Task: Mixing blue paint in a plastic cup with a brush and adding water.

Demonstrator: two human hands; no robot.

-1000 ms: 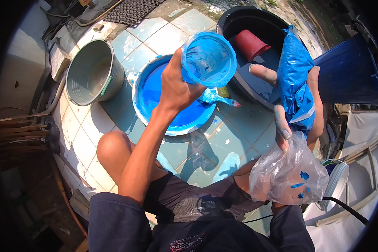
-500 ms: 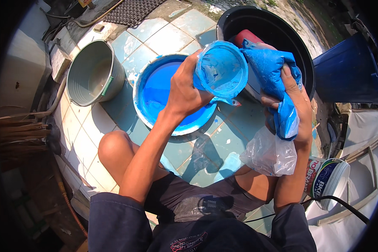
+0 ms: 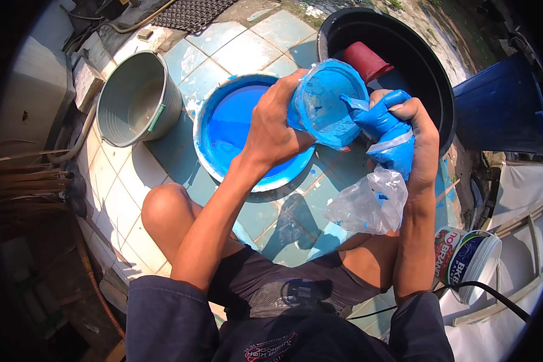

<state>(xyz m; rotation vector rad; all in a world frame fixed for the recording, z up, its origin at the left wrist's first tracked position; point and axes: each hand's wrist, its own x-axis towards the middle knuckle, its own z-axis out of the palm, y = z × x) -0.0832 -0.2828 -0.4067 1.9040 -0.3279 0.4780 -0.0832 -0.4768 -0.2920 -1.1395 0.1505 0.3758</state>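
My left hand (image 3: 280, 120) grips a blue-smeared plastic cup (image 3: 324, 99), tilted with its mouth up toward me. My right hand (image 3: 416, 127) is closed round a soft bag of blue paint (image 3: 389, 142), whose narrow end lies at the cup's right rim. A crumpled clear plastic bag (image 3: 365, 202) with blue specks dangles below it. Under my left hand on the tiles stands a round basin (image 3: 204, 130) holding bright blue paint. The brush seen there earlier is mostly hidden by the cup.
A grey-green bucket (image 3: 108, 99) stands at the left. A large black tub (image 3: 431, 72) with a red container (image 3: 365, 60) is back right, beside a dark blue bin (image 3: 495, 105). A white paint pail (image 3: 482, 268) lies near my right elbow. My bent legs frame the tiled floor (image 3: 262, 220).
The cup has moved right and down. The paint bag has swung from upright to slanted, its narrow end now at the cup, and the clear bag has shifted left and up.
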